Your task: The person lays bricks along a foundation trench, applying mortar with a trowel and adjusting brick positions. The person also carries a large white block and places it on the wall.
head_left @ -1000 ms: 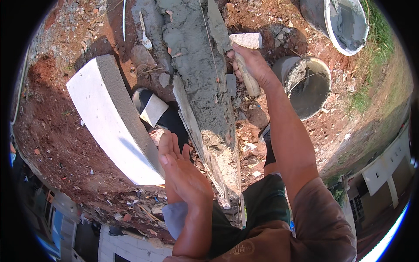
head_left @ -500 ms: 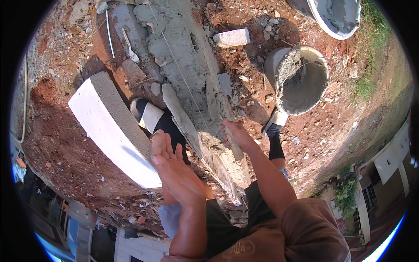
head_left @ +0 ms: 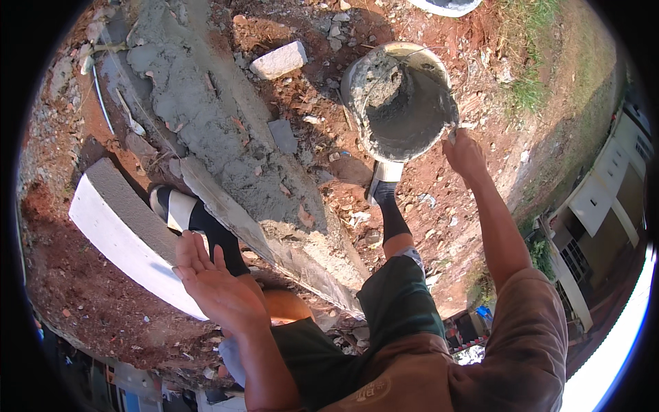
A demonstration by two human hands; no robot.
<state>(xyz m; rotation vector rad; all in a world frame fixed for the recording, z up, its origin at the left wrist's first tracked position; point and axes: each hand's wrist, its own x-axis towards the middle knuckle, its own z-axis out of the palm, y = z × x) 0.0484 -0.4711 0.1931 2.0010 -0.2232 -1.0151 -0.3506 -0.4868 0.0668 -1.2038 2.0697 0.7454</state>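
Observation:
Above the white-faced curved block (head_left: 130,254), my left hand (head_left: 223,292) is open, palm turned up and fingers stretched out, with nothing in it. My right hand (head_left: 467,158) is closed at the right rim of a round bucket (head_left: 357,75). Something small and pale shows by its fingers, but what it grips is mostly hidden. Wet grey mortar (head_left: 412,113) lies inside the bucket, heaped on its left side. Between my feet runs a long, low wall or beam (head_left: 220,123), coated on top with rough grey mortar.
A pale brick-like block (head_left: 280,60) lies on the red soil left of the bucket. A second white-rimmed container (head_left: 449,5) is partly in view at the top. A thin string (head_left: 130,82) runs along the beam's left side. Grass (head_left: 528,55) grows at the right.
My right hand has moved from the mortar-covered beam, right and away, to the bucket's rim. My left hand stays open, slightly lower. The whole view has shifted right.

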